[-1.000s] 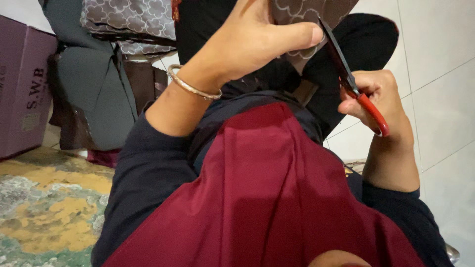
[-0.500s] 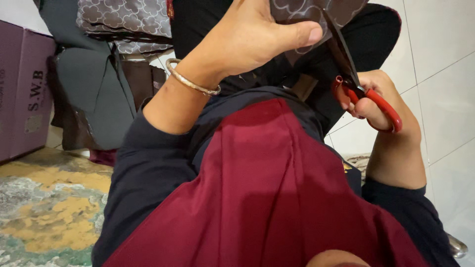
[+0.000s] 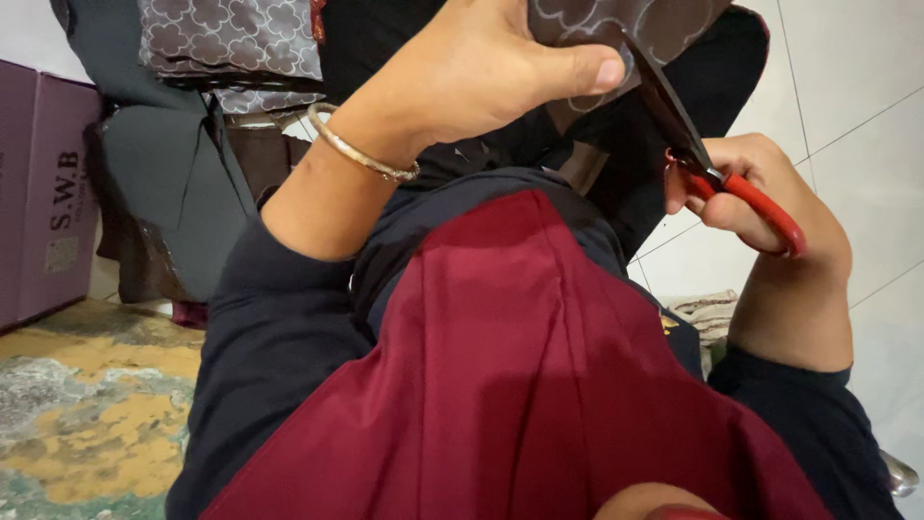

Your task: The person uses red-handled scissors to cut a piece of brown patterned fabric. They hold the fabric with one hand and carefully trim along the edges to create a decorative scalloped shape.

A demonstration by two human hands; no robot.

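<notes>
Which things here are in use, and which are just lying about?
In use: left hand pinching patterned fabric piece; right hand working red-handled scissors.
Lying about: purple box, folded patterned fabrics, rug.

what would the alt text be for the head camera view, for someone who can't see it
Seen from above, a person's left hand holds up a piece of dark patterned fabric while the right hand works red-handled scissors at its edge. Maroon cloth covers the lap, with folded patterned fabric and a purple box to the left.
</notes>
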